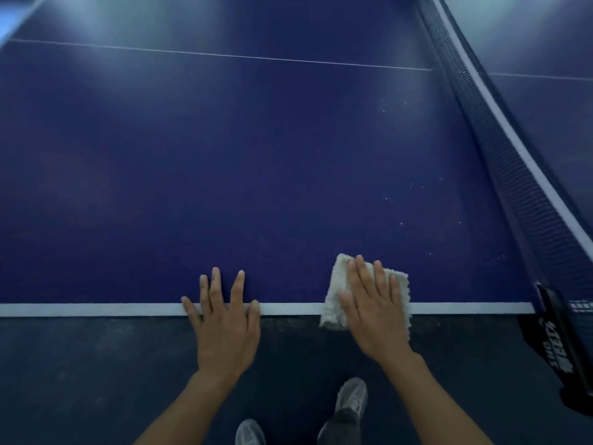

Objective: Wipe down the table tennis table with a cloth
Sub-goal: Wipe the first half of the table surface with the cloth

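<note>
One blue counter (pixel 224 171). One cloth (pixel 331 312), at 5 o'clock. Two hands: the left hand (pixel 224 326) at 6 o'clock and the right hand (pixel 375 316) at 5 o'clock, each showing five fingers. One net (pixel 513 175) at 3 o'clock, with one net clamp (pixel 558 342) at 4 o'clock. Two white lines: one edge line (pixel 96 309) and one thin line (pixel 224 55) at 12 o'clock. Two shoes at 6 o'clock: the nearer shoe (pixel 248 433) and the farther shoe (pixel 353 396)

The floor (pixel 80 380) was dark, dull and faintly speckled beneath the left hand (pixel 224 326) and the right hand (pixel 375 316). Pale light (pixel 96 24) glowed softly far ahead of both.
</note>
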